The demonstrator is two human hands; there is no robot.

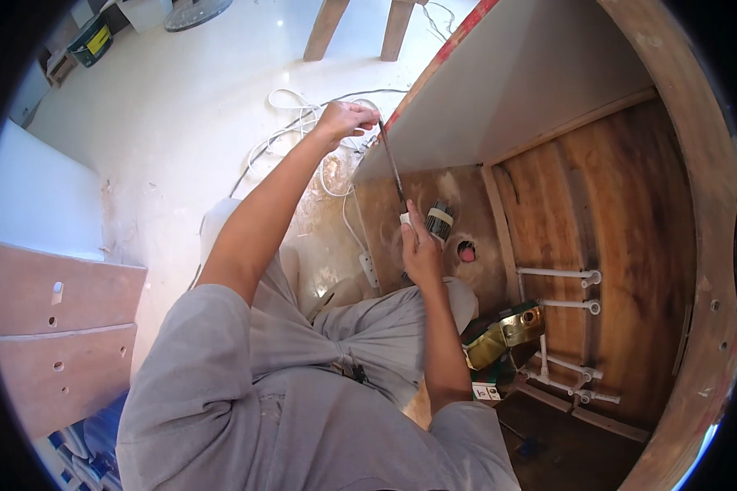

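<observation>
A long, thin, dark metal rod (pixel 391 161) runs between my two hands along the edge of an upright pale panel (pixel 508 82). My left hand (pixel 348 123) is closed, its fingertips pinching the far end of the rod beside the panel's red-marked edge. Lower down, my right hand (pixel 422 252) wraps round the near end, where a small white piece (pixel 406 219) shows by the fingers. I cannot make out the rod's exact kind. Right beside that hand lies a dark ribbed cylinder (pixel 440 219) with a pale band, on a brown wooden board (pixel 475 204).
A reddish hole (pixel 467 251) opens in the board. White pipes (pixel 558 272) run along the wooden cabinet wall at right, near a gold-coloured metal piece (pixel 487 346). White cable (pixel 282 131) and a power strip (pixel 368 268) lie on the floor. Wooden legs (pixel 326 31) stand beyond.
</observation>
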